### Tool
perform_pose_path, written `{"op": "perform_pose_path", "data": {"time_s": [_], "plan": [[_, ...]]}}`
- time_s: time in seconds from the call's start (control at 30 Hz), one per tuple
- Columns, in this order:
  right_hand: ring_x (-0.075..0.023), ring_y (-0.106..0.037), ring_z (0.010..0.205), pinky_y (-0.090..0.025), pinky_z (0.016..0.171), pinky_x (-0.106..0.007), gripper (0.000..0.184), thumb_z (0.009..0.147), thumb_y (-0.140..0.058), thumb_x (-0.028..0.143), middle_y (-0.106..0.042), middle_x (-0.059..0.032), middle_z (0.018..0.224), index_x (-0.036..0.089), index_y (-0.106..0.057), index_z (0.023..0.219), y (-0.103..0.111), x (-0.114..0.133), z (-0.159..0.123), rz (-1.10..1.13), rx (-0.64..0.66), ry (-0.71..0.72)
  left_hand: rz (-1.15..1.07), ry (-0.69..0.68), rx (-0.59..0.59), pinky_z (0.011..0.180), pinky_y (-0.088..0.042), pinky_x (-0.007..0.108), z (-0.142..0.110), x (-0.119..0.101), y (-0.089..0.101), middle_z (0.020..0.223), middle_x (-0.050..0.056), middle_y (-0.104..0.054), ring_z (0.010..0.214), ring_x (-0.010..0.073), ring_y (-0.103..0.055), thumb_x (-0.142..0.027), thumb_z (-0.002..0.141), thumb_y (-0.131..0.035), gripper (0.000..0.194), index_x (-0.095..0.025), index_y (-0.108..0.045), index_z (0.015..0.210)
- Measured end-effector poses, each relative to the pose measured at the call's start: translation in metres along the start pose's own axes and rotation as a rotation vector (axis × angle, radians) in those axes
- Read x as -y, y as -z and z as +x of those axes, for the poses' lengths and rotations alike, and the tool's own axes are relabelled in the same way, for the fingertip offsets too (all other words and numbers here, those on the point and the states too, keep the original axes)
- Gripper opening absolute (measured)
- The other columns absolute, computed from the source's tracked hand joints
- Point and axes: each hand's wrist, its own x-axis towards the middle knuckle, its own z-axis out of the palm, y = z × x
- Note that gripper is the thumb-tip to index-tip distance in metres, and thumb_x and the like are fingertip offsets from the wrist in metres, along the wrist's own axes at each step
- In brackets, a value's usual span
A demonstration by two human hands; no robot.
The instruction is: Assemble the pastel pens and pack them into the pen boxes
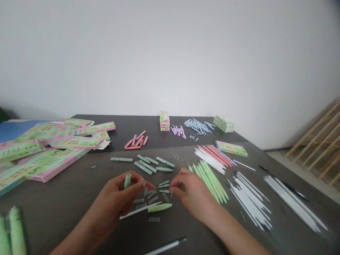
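My left hand (117, 194) is curled around a grey-green pen barrel (128, 180), whose end sticks up between thumb and fingers. Its fingertips reach over a scatter of short clear plastic tubes (153, 199). Opposite, my right hand (192, 193) has thumb and index finger drawn together beside several small green pen tips (164, 184); whatever is in the pinch is too small to make out. A light-green pen barrel (159, 207) with a white refill (136, 211) lies between my hands. Grey-green barrels (145, 166) rest just beyond them.
Printed pen boxes (71, 141) are piled on the left. Light-green barrels (209, 180) and white refills (249, 198) lie on the right. Pink (136, 141), purple (178, 131) and blue pen parts (199, 125) sit farther back, near stacked boxes (164, 121).
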Motion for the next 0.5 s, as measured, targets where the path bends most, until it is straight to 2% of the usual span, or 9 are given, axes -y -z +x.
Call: {"op": "perform_pose_path", "data": {"time_s": [0.07,0.13,0.3,0.5], "plan": [[-0.0179,-0.060,0.075,-0.037,0.066,-0.028,0.007,0.076,-0.070,0.014,-0.061,-0.0031,0.081,0.020,-0.073,0.073,-0.004,0.000,-0.002,-0.167,0.058,-0.035,0.055,0.007,0.032,0.042,-0.013,0.020,0.002,-0.001,0.003,0.047,-0.011,-0.031,0.044,0.0059,-0.016,-0.055,0.066,-0.070,0.040,-0.017,-0.060,0.070],[-0.0193,-0.062,0.077,-0.038,0.066,-0.029,0.005,0.078,-0.069,0.018,-0.062,-0.0042,0.084,0.020,-0.072,0.075,-0.010,0.001,-0.003,-0.237,0.094,-0.049,0.133,0.018,0.042,0.042,-0.013,0.020,0.004,-0.001,0.004,0.047,-0.011,-0.030,0.044,0.0062,-0.015,-0.056,0.069,-0.067,0.039,-0.017,-0.059,0.069],[-0.0201,-0.063,0.080,-0.040,0.069,-0.029,0.009,0.082,-0.063,0.017,-0.063,-0.0049,0.087,0.020,-0.071,0.079,-0.014,-0.001,-0.001,-0.273,0.078,-0.041,0.253,0.048,-0.009,0.042,-0.015,0.020,0.007,0.002,0.003,0.054,-0.006,-0.049,0.043,0.0067,-0.028,-0.059,0.063,-0.070,0.044,-0.017,-0.061,0.073],[-0.0160,-0.061,0.078,-0.039,0.068,-0.025,0.019,0.082,-0.058,0.006,-0.063,-0.0030,0.090,0.020,-0.071,0.085,-0.007,-0.014,0.006,-0.209,0.021,-0.012,0.293,0.030,0.002,0.042,-0.018,0.021,0.009,0.005,0.007,0.050,-0.007,-0.044,0.043,0.0072,-0.028,-0.062,0.062,-0.069,0.047,-0.016,-0.066,0.071]]}}
